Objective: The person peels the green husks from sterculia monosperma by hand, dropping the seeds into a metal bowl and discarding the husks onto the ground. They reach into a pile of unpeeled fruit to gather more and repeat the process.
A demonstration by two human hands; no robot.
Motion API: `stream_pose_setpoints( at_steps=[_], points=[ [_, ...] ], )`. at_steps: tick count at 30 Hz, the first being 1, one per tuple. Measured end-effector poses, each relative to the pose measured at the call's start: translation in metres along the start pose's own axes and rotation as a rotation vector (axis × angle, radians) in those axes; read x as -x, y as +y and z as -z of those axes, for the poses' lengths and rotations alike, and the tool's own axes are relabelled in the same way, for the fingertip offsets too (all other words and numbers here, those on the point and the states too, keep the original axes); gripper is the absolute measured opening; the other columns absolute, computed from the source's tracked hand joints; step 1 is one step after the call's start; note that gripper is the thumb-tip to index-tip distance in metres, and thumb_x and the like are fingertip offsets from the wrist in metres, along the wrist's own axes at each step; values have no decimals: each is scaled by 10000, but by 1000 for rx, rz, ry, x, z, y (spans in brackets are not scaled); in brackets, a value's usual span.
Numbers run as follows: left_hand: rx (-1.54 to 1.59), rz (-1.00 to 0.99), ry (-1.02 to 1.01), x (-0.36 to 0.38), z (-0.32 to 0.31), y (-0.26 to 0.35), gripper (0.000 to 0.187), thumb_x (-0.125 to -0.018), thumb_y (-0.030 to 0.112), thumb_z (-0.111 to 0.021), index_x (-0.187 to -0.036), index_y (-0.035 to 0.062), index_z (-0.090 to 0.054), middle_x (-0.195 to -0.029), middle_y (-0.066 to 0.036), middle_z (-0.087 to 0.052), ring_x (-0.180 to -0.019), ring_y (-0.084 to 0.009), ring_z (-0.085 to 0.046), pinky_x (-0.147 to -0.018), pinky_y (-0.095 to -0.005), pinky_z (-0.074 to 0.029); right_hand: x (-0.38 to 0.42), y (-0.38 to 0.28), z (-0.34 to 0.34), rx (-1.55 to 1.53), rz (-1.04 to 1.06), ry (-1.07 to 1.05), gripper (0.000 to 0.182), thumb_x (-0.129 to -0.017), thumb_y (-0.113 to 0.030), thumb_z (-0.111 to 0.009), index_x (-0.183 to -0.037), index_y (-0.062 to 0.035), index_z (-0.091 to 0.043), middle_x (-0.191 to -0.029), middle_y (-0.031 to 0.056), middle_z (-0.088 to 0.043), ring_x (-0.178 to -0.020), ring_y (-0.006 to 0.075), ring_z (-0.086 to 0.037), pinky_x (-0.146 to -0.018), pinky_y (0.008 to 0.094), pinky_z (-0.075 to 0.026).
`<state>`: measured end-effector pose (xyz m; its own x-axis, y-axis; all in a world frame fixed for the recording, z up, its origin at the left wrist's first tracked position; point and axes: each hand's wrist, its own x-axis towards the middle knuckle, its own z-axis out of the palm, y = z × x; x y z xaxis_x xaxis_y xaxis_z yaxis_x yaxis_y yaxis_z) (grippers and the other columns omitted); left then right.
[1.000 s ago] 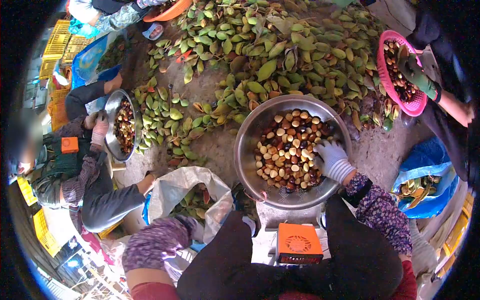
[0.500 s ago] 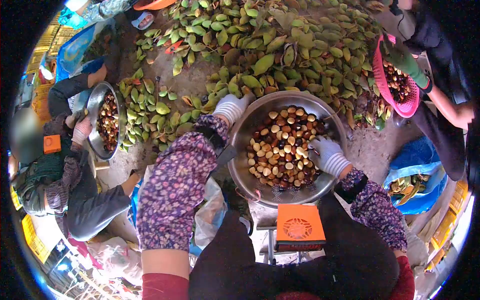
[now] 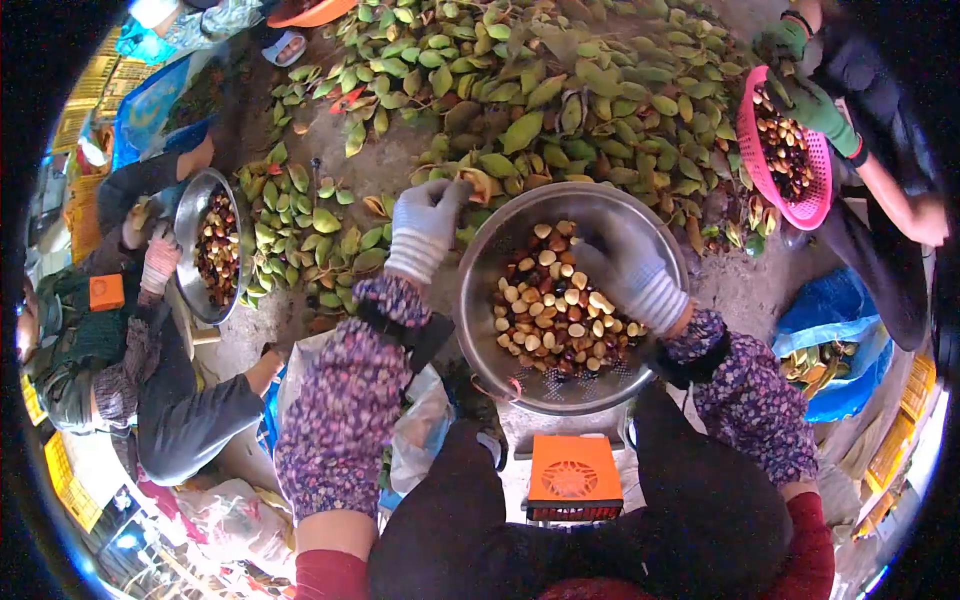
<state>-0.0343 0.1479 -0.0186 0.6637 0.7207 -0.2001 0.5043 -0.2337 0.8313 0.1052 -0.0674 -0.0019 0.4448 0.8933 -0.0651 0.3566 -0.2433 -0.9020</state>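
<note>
Right hand (image 3: 637, 283) over bowl (image 3: 500, 245) of nuts (image 3: 560, 320)

Left hand (image 3: 425, 213) ahead, right hand (image 3: 632, 280) motion-blurred

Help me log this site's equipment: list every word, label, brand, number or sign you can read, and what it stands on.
No readable text anywhere.
Orange box between the knees: round pattern on top; no letters I can make out.
Blue sheeting, upper left: pale markings, too blurred to read.
Metal bowl: no lettering visible.
</note>
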Motion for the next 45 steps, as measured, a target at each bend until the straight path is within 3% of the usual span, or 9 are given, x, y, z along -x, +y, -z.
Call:
stream_pose_setpoints(
  at_steps=[10,16,22,27,30,34,37,41,45],
  points=[
    [173,-119,-365,71,-35,39,272,-891,223,-507,-883,-31,-602,-664,-98,-596,-621,-120,-523,-583,-295,-423,3,-17,-10,-466,-380,-31,235,-876,-181,-573,-1025,0,-568,-919,61,-620,-824,125,-561,-739,244,-449],
    [81,-149,-350,86,-46,35,224,-876,210,-526,-832,0,-590,-665,-185,-578,-636,-286,-591,-586,-364,-441,10,1,-16,-340,-326,-126,282,-913,-197,-526,-1087,25,-541,-866,35,-594,-759,77,-543,-660,209,-447],
    [-201,-446,-217,89,-56,33,231,-782,262,-634,-863,51,-591,-826,-160,-586,-751,-351,-572,-670,-443,-455,27,8,-20,-214,-114,-8,248,-869,-166,-576,-1046,8,-567,-880,137,-633,-804,190,-607,-693,290,-473],
    [85,-65,-259,99,-81,28,651,-792,410,-635,-1285,58,-398,-1104,-216,-568,-1066,-357,-540,-889,-381,-430,27,4,-36,-853,-718,34,211,-881,-129,-533,-1055,-20,-578,-838,72,-617,-707,120,-551,-631,243,-454],
    [460,-215,-141,104,-98,40,342,-882,271,-513,-1154,65,-537,-1075,-209,-577,-1056,-383,-528,-900,-410,-415,39,24,-58,-938,-722,95,192,-911,-103,-420,-1004,-41,-576,-816,78,-608,-682,171,-552,-686,242,-466],
    [233,-435,-120,85,-98,36,245,-884,204,-484,-1049,64,-598,-1053,-203,-584,-1047,-401,-519,-922,-426,-388,67,108,-75,-1261,-723,94,209,-928,-171,-432,-1076,-58,-528,-952,44,-584,-881,154,-559,-797,240,-462],
    [114,-576,-154,78,-98,34,371,-922,335,-363,-1018,83,-617,-1038,-138,-624,-1120,-376,-503,-985,-437,-340,76,114,-72,-544,-316,6,213,-931,-187,-434,-1091,-70,-513,-989,41,-570,-909,150,-552,-792,245,-463],
    [23,-734,-152,71,-94,46,290,-908,233,-382,-930,48,-604,-954,-141,-642,-1018,-327,-583,-914,-427,-405,48,40,-47,-1295,-624,119,227,-885,-103,-465,-1105,-62,-502,-973,34,-563,-894,129,-557,-779,254,-477],
    [540,-29,-266,72,-93,25,239,-895,156,-414,-920,31,-616,-895,-130,-637,-746,-234,-604,-674,-333,-472,36,6,-21,-1149,-643,-231,486,-774,13,-550,-1248,21,-444,-1140,105,-563,-1023,188,-530,-894,287,-428]
  ],
)
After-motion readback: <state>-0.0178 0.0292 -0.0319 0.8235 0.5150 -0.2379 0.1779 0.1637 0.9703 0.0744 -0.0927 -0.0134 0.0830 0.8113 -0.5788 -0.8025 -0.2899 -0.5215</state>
